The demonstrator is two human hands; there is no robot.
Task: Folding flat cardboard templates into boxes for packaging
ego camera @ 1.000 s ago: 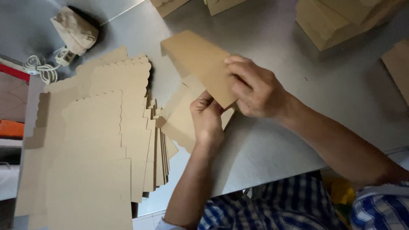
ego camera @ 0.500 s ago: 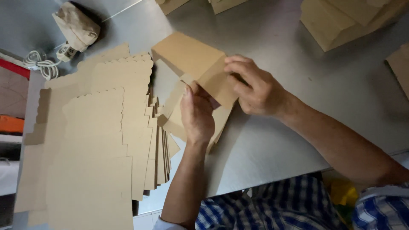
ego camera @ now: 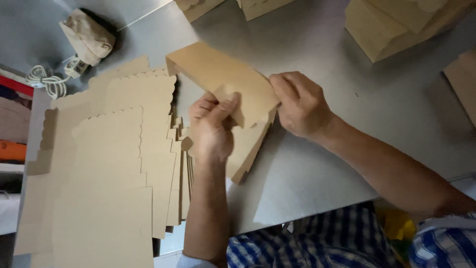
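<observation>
Head view: half-folded cardboard box [ego camera: 223, 74] gripped on the steel table [ego camera: 396, 124], left hand [ego camera: 212, 128] pinching its flap, right hand [ego camera: 300, 104] clamping its edge. Left of box, unfolded blanks [ego camera: 109, 173] stacked; beyond box, finished boxes [ego camera: 391, 25].

- The near end of the half-folded cardboard box [ego camera: 223, 74] is covered by the left hand [ego camera: 212, 130] and the right hand [ego camera: 300, 104]; how its flaps meet there cannot be told
- The lower sheets of the stack of flat scalloped cardboard blanks [ego camera: 109, 173] are hidden by those on top; the stack is cut off by the bottom edge
- The folded boxes [ego camera: 391, 25] at the top right are cut off by the top edge; the cardboard piece [ego camera: 463, 84] by the right edge
- The coiled white cord [ego camera: 44, 82] is too small for its plug to be made out
</observation>
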